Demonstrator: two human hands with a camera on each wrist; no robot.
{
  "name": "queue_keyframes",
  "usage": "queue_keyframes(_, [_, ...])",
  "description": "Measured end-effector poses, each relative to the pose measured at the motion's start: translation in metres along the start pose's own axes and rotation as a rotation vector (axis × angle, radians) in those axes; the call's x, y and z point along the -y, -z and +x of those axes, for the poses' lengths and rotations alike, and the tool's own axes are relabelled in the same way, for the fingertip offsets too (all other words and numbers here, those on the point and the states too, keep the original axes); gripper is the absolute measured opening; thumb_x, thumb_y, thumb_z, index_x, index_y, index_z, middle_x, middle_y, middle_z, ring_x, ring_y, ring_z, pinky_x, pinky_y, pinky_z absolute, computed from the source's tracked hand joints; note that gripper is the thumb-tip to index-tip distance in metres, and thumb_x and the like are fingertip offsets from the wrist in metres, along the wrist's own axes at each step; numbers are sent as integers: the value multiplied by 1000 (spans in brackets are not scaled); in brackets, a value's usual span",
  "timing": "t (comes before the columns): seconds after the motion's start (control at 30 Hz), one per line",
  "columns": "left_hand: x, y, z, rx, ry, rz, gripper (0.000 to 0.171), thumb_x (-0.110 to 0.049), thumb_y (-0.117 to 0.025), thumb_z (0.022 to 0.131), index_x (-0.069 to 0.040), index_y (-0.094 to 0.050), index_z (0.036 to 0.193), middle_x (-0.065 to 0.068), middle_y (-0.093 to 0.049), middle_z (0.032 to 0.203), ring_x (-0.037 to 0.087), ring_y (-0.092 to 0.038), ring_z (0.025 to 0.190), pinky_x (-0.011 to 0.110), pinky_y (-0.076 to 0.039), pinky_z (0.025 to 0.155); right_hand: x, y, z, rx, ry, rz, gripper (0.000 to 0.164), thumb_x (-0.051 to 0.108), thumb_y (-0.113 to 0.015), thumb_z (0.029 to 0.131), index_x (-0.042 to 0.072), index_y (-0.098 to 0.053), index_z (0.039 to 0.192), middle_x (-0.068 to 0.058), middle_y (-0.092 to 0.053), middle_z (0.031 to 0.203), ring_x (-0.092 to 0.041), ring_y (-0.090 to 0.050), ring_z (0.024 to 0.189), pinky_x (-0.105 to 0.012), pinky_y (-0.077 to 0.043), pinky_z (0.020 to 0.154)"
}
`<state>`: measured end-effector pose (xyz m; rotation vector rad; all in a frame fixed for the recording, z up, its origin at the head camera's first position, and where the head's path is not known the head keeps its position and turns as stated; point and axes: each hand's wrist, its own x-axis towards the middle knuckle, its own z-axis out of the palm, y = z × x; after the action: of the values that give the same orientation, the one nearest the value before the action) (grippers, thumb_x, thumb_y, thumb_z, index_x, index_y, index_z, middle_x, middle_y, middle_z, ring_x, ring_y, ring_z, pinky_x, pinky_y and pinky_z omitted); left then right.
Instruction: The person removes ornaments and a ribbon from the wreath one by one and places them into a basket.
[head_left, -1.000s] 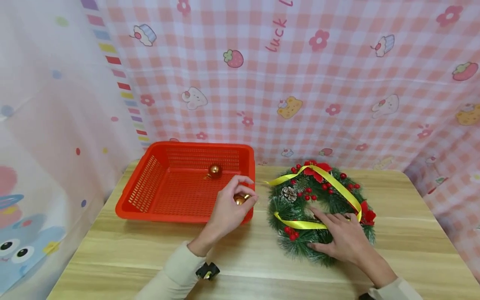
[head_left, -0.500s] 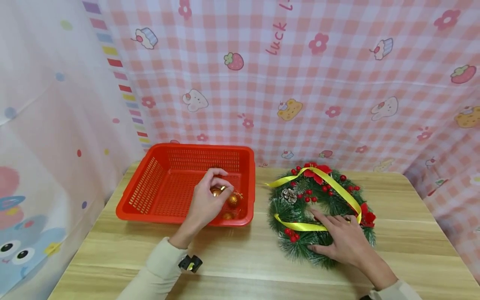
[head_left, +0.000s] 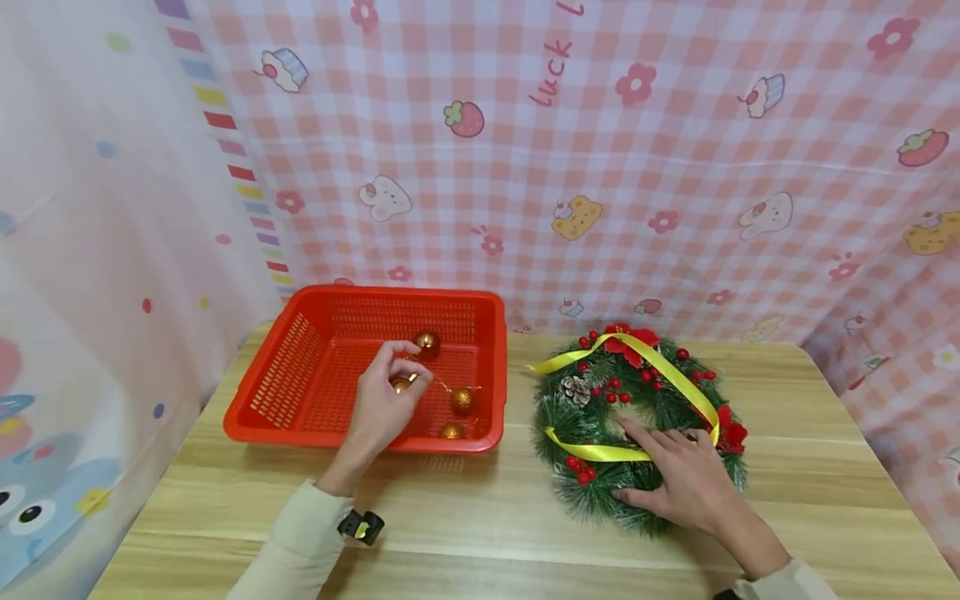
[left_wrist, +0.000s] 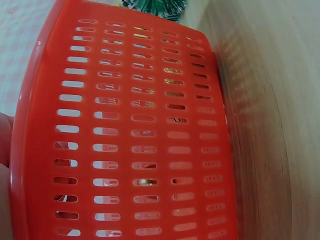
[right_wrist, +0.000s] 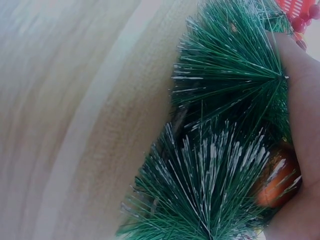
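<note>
In the head view my left hand (head_left: 378,404) is over the red plastic basket (head_left: 300,435), pinching a gold Christmas ball (head_left: 402,385) by its top between thumb and fingers. Other gold balls lie in the basket: a shiny ball (head_left: 427,343) towards the back and a glittery ball (head_left: 462,401) at the right. My right hand (head_left: 686,479) rests with spread fingers on the green Christmas wreath (head_left: 592,496), across its yellow ribbon (head_left: 600,452). Beneath that hand, the right wrist view shows a shiny orange-gold ball (right_wrist: 279,187) among the needles. Basket wall (left_wrist: 120,145) fills most of the left wrist view.
The wooden table (head_left: 480,533) carries the basket on the left and the wreath on the right. Red poinsettias (head_left: 731,433), berries (head_left: 581,471) and a pine cone (head_left: 576,390) decorate the wreath. A pink checked curtain (head_left: 600,167) hangs behind.
My left hand has moved left with the gold ball, from the basket's right end towards its middle, uncovering balls at the right. My right hand has stayed on the wreath.
</note>
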<state>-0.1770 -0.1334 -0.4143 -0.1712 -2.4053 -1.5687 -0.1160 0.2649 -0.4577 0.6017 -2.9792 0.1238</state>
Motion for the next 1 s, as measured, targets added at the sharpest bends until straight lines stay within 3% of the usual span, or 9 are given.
queue_keyframes(0.23, [0, -1, -1, -1, -34, 56, 32, -5, -72, 86, -14, -57, 113, 1, -73, 83, 16, -62, 74, 26, -47, 69, 0, 1, 1, -3, -1, -6, 97, 76, -66, 74, 22, -41, 151, -11, -69, 118, -35, -64, 105, -61, -38, 91])
queue_keyframes(0.53, [1, -2, 0, 31, -22, 78, 34, -4, -72, 86, -13, -56, 114, 3, -74, 86, 18, -65, 76, 28, -49, 70, 1, 0, 0, 2, -1, -5, 96, 74, -68, 74, 21, -41, 150, -11, -69, 118, -35, -64, 105, -61, -39, 90])
queue_keyframes(0.67, [0, -2, 0, 55, 1, 83, 38, -11, -73, 88, -12, -55, 122, 7, -72, 108, 26, -67, 99, 41, -52, 84, 1, 0, -1, 2, -1, -5, 96, 74, -67, 74, 21, -41, 151, -11, -69, 118, -35, -64, 105, -61, -39, 90])
queue_keyframes(0.8, [0, -1, 1, 71, 11, 103, 44, -19, -72, 91, -13, -52, 130, 9, -64, 128, 32, -56, 122, 53, -43, 100, 0, -1, -1, 5, -4, -5, 96, 75, -67, 75, 22, -41, 151, -11, -69, 119, -36, -64, 105, -61, -39, 90])
queue_keyframes(0.9, [-1, -1, 1, 72, -24, 127, 46, -19, -71, 92, -13, -51, 133, 10, -61, 131, 32, -55, 121, 54, -42, 101, 0, -1, -1, 6, -7, -2, 96, 75, -67, 75, 22, -41, 151, -11, -69, 120, -36, -64, 106, -62, -39, 90])
queue_keyframes(1.0, [-4, -4, 1, 68, -107, 207, 46, -17, -71, 91, -11, -53, 133, 10, -63, 126, 32, -59, 113, 51, -46, 96, 1, -1, -1, 3, -6, 4, 96, 74, -68, 75, 22, -41, 151, -11, -69, 120, -36, -64, 106, -62, -39, 90])
